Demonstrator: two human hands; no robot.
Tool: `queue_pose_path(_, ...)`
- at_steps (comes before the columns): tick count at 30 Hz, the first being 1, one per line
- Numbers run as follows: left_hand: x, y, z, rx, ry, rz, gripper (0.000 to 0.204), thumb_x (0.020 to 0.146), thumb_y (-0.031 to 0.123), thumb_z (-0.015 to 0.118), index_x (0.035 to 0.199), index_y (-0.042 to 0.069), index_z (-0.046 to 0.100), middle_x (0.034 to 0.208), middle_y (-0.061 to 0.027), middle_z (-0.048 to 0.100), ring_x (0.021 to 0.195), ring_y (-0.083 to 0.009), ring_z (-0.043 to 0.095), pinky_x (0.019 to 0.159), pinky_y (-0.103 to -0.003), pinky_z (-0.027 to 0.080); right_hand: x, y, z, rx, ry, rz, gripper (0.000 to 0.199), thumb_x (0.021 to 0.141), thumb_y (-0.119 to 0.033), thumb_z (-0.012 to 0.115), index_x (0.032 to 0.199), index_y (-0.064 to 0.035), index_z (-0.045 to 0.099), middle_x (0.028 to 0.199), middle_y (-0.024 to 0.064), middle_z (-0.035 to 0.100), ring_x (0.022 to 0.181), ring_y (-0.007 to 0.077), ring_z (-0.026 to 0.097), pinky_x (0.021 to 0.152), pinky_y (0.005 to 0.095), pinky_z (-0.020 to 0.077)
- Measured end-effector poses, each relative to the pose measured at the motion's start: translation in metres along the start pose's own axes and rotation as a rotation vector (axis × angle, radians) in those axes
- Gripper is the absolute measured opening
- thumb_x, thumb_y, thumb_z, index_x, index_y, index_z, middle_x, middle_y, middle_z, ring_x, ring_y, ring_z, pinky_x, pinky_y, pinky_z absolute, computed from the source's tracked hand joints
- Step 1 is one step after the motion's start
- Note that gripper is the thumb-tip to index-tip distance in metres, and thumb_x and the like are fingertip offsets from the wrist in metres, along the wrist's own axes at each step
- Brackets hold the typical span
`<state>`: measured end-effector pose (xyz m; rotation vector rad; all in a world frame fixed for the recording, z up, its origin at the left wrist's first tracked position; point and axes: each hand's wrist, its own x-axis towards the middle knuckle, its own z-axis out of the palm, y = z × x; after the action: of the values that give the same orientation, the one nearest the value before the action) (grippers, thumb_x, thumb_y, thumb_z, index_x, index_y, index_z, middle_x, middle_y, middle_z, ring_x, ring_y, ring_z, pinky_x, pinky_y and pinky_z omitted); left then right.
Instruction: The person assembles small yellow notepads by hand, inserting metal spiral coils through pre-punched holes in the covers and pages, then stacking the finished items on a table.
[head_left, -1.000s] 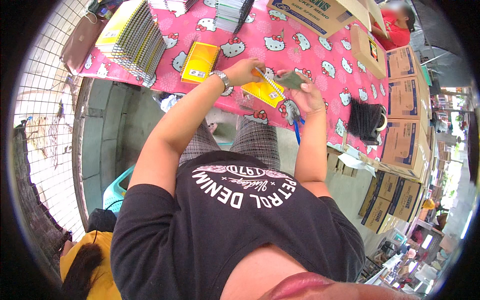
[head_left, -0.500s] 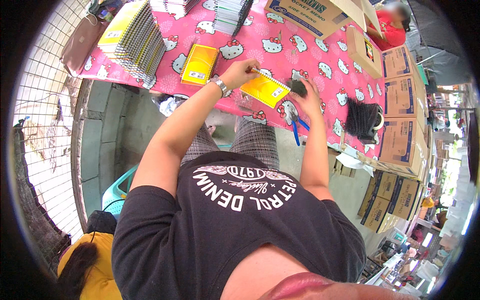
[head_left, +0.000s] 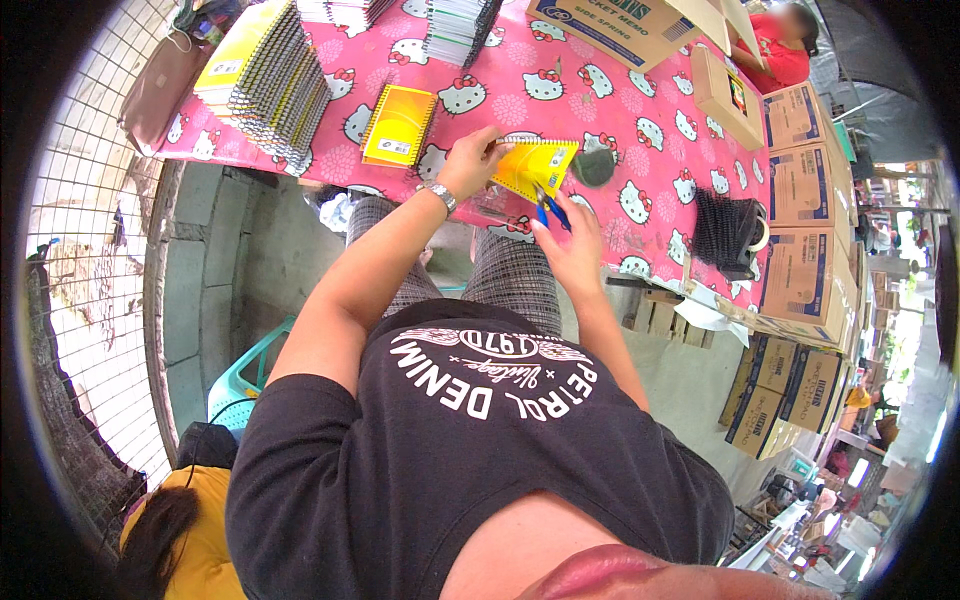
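A yellow spiral notebook (head_left: 527, 170) lies at the near edge of the table, its wire coil along the far side. My left hand (head_left: 474, 163) is closed on the notebook's left end, near the coil. Blue-handled pliers (head_left: 549, 212) are in my right hand (head_left: 572, 240), their jaws over the notebook's near right part. Just right of the notebook sits a dark green round object (head_left: 594, 168), its kind unclear. A small stack of yellow notebooks (head_left: 399, 125) rests left of my left hand.
Tall stacks of spiral notebooks (head_left: 268, 85) stand at the far left and back. Cartons (head_left: 610, 30) sit at the back and along the right side. Black wire coils (head_left: 725, 235) lie at the table's right, beside a tape roll. A person (head_left: 778, 50) is beyond the table.
My right hand has left the dark green object and moved left and nearer, with the pliers now in it at the notebook. The notebook has turned slightly in my left hand.
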<state>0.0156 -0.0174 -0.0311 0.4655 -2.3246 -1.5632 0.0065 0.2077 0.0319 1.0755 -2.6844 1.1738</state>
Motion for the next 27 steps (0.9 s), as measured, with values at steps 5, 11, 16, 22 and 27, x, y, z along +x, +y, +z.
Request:
queue_pose_path(5,-0.005,0.007,0.001,-0.094,0.037,0.114,0.018,0.084,0.011,0.065,0.1,0.003,0.06,0.08,-0.0155,0.063,0.072,-0.0253,0.064,0.065,-0.034,0.051,0.039,-0.014,0.02,-0.032,0.048,-0.102,0.051,0.075,-0.029,0.073,0.116,-0.0021,0.059,0.105,0.0166,0.06,0.1,0.0337,0.055,0.091,0.0451,0.041)
queue_pose_path(11,-0.007,-0.003,0.0,-0.055,0.1,0.173,0.017,0.082,0.008,0.065,0.097,0.002,0.062,0.083,-0.0151,0.064,0.072,-0.0258,0.064,0.065,-0.034,0.052,0.047,-0.028,0.028,-0.26,0.048,-0.163,0.047,0.072,-0.029,0.072,0.11,-0.0025,0.063,0.101,0.0136,0.06,0.099,0.0326,0.053,0.09,0.0423,0.0417)
queue_pose_path(16,-0.01,0.0,-0.002,0.051,0.081,0.174,0.016,0.084,0.006,0.063,0.098,0.0,0.063,0.084,-0.0137,0.065,0.072,-0.0202,0.065,0.067,-0.031,0.052,0.046,-0.026,0.026,-0.14,-0.071,0.008,0.041,0.078,-0.029,0.07,0.108,-0.0013,0.064,0.098,0.0122,0.064,0.088,0.0273,0.059,0.079,0.0381,0.0486)
queue_pose_path(22,-0.018,0.012,-0.007,0.109,0.147,0.28,0.016,0.082,0.007,0.065,0.097,0.0,0.064,0.082,-0.0131,0.063,0.068,-0.0222,0.065,0.064,-0.031,0.052,0.044,-0.006,0.022,1.261,-0.43,0.787,0.035,0.089,-0.024,0.063,0.115,-0.0002,0.062,0.102,0.0127,0.067,0.081,0.0174,0.065,0.072,0.0292,0.0519)
queue_pose_path(27,-0.024,0.013,-0.05,-0.617,0.431,-0.178,0.02,0.081,0.004,0.064,0.101,0.001,0.063,0.088,-0.0132,0.065,0.074,-0.0245,0.065,0.064,-0.032,0.052,0.019,0.042,0.004,0.22,-0.011,0.243,0.039,0.083,-0.026,0.07,0.113,-0.0025,0.062,0.104,0.0154,0.067,0.093,0.026,0.064,0.083,0.0338,0.0488)
